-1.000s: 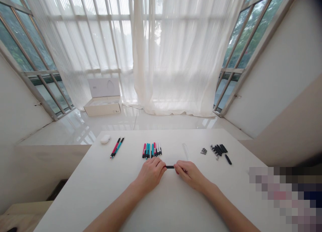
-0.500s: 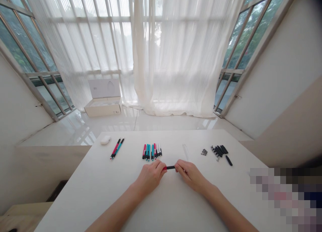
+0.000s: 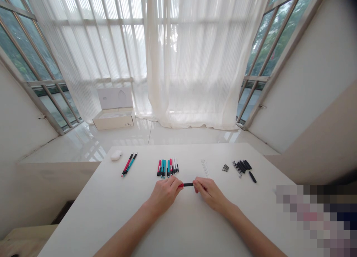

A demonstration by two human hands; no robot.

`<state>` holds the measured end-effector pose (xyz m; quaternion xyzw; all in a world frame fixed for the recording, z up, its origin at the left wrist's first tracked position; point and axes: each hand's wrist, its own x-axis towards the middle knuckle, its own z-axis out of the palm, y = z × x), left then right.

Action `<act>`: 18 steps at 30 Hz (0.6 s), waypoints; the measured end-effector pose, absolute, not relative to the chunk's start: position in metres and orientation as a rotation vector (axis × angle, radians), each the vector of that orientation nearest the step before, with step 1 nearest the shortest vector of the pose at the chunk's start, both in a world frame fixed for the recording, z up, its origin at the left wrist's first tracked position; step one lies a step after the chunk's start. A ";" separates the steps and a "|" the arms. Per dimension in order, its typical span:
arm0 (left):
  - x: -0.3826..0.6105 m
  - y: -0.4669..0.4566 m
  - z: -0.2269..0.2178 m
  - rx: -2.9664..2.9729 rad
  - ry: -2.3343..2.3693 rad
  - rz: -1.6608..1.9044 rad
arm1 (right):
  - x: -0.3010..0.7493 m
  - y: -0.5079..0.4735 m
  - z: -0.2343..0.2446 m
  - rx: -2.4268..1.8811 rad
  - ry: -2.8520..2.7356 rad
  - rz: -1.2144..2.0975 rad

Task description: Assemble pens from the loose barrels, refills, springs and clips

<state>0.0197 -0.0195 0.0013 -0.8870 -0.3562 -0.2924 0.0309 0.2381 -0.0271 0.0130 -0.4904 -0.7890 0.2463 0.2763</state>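
Note:
A pen with a red barrel and black grip (image 3: 187, 184) lies level between my two hands, above the white table (image 3: 178, 227). My left hand (image 3: 165, 188) is closed round its red end. At the black end, the fingers of my right hand (image 3: 208, 189) pinch the tip, which they hide. Just beyond my left hand is a row of red, teal and white pen barrels (image 3: 167, 168). Thin refills (image 3: 205, 168) lie past my right hand. Further right are small metallic pieces (image 3: 225, 168) and several black grips (image 3: 242, 166), with one grip (image 3: 252, 177) lying apart.
At the table's far left are two pens (image 3: 129, 164), one red and one teal, beside a white rounded case (image 3: 116, 155). An open white box (image 3: 113, 118) stands on the sill behind, before sheer curtains (image 3: 195, 64). Something pixelated covers the lower right corner.
Hardly anything differs. The whole view has shifted slightly, and both hands keep the same hold on the pen.

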 end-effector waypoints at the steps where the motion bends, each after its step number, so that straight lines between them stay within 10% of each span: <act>1: 0.019 -0.020 0.003 -2.728 -1.083 -0.888 | 0.238 -0.027 0.014 -1.318 -2.103 0.682; 11: 0.010 -0.019 0.023 -2.695 -0.933 -0.831 | 0.235 -0.028 0.019 -1.363 -1.953 0.850; 18: -0.046 0.018 0.030 -2.200 -1.739 -1.000 | 0.253 -0.020 0.019 -1.510 -1.914 0.501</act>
